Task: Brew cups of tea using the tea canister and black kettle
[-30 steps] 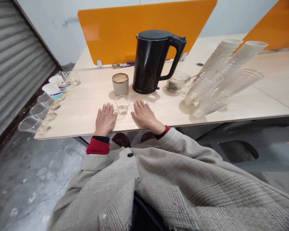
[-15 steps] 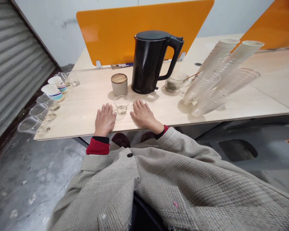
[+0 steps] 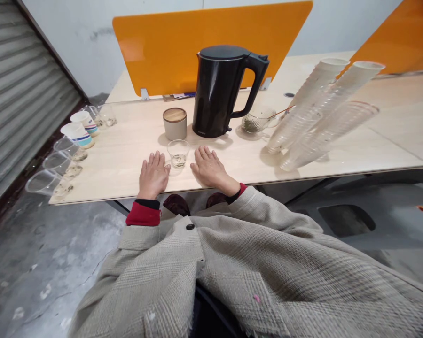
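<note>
My left hand [image 3: 153, 175] lies flat, palm down, on the light wooden table [image 3: 127, 155], fingers stretched out and holding nothing. My right hand [image 3: 210, 168] rests flat in the same way a little to the right. Between the two hands stands a small clear glass [image 3: 178, 153] with a little liquid at the bottom; neither hand grips it. Just behind it sit a grey jar with a wooden lid [image 3: 175, 123] and a black electric kettle [image 3: 223, 90] with its handle turned to the right.
A glass cup with green leaves [image 3: 256, 121] stands right of the kettle. Tall leaning stacks of clear plastic cups [image 3: 317, 112] fill the right side. Several plastic and paper cups [image 3: 70, 143] line the table's left edge. An orange divider [image 3: 183, 37] stands behind.
</note>
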Motion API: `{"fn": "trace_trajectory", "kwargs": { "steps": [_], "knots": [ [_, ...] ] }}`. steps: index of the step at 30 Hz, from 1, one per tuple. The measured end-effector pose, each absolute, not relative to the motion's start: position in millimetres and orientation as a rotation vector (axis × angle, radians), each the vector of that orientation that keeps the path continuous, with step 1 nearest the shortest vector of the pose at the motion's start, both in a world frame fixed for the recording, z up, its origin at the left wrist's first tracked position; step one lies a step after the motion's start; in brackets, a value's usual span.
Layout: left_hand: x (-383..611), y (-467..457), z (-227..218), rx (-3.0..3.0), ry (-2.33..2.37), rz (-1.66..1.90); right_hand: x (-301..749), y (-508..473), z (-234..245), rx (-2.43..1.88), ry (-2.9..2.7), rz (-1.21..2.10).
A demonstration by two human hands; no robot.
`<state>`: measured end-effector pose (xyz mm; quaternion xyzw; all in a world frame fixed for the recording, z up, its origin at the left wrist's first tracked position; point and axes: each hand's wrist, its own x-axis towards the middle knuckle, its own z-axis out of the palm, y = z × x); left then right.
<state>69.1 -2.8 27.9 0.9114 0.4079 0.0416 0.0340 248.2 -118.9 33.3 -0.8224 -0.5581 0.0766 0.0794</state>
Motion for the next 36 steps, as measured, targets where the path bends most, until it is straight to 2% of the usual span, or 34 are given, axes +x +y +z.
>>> {"fn": "trace_trajectory", "kwargs": {
  "steps": [14, 18, 22, 26, 30, 34, 36],
  "knots": [
    [69, -3, 27, 2.811, 1.261, 0.132, 248, -119, 33, -2.459, -1.677, 0.214],
    [69, -4, 29, 2.808, 1.254, 0.128, 252, -120, 26, -2.314, -1.650, 0.187],
    [68, -4, 31, 2.818, 1.270, 0.115, 281, -125, 27, -2.112, -1.291, 0.100],
    [69, -3, 31, 2.839, 1.266, 0.118, 338, -141, 52, -2.130, -0.886, -0.228],
    [69, -1, 30, 2.832, 1.241, 0.138, 386, -168, 98, -2.277, -0.795, -0.586],
    [69, -1, 27, 2.832, 1.238, 0.195, 414, -181, 145, -2.518, -0.833, -0.712],
    [68, 0, 26, 2.832, 1.236, 0.220, 425, -177, 165, -2.716, -0.875, -0.663]
  ]
}}
